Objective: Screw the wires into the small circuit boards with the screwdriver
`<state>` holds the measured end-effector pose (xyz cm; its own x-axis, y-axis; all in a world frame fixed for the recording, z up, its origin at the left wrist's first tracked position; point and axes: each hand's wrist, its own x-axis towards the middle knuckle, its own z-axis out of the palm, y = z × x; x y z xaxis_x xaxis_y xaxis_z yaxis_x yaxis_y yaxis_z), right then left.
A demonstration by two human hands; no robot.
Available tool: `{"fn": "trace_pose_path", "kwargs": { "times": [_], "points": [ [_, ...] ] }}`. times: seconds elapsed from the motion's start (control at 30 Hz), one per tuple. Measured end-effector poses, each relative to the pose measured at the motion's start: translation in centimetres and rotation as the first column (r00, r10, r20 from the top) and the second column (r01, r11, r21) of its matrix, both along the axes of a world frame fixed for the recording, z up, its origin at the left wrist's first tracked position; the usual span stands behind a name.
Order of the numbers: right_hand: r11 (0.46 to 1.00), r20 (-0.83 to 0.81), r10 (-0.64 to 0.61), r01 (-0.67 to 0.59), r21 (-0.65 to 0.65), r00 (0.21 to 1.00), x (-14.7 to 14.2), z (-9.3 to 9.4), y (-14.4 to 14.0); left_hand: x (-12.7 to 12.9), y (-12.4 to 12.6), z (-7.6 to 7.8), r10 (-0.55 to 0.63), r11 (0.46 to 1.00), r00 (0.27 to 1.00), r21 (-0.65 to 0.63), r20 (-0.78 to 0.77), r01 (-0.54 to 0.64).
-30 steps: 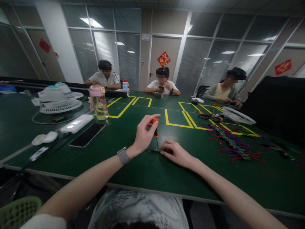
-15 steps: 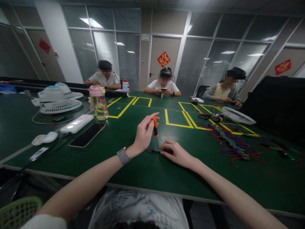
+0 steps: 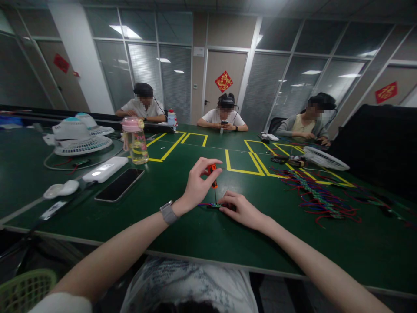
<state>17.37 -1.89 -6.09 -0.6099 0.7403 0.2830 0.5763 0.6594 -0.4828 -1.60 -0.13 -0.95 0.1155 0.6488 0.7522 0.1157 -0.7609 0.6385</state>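
Note:
My left hand (image 3: 200, 179), with a grey watch on its wrist, is closed around the orange and black handle of a screwdriver (image 3: 214, 179). The shaft points down, its tip at a small green circuit board (image 3: 215, 205) that lies on the green table (image 3: 182, 243). Red and blue wires (image 3: 204, 204) run out of the board's left end. My right hand (image 3: 241, 210) rests on the table with its fingertips pinched on the board's right end. Those fingers partly cover the board.
A long row of wired circuit boards (image 3: 317, 195) lies to the right. On the left are a phone (image 3: 120, 184), a white power bank-like device (image 3: 106, 168), a pink-lidded bottle (image 3: 136, 143) and white fans (image 3: 81, 134). Several people sit across the table, one holding a phone (image 3: 224, 123).
The fingers of my left hand have shifted on the screwdriver handle, thumb and index now reaching further right. The handle stands more upright. My right hand and the board have stayed put.

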Motion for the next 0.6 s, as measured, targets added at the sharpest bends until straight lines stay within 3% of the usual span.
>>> {"fn": "trace_pose_path", "kwargs": {
  "times": [0.33, 0.6],
  "points": [
    [1.0, 0.001, -0.006, 0.006, -0.009, 1.0, 0.08, 0.0, 0.02, -0.15, 0.26, -0.13, -0.114, 0.992, 0.993, -0.061, 0.013, 0.114],
    [1.0, 0.0, 0.0, 0.0, 0.005, 1.0, 0.12, -0.19, 0.16, 0.1, 0.12, -0.25, -0.056, 0.997, 0.995, -0.043, 0.088, 0.06]
  ]
}}
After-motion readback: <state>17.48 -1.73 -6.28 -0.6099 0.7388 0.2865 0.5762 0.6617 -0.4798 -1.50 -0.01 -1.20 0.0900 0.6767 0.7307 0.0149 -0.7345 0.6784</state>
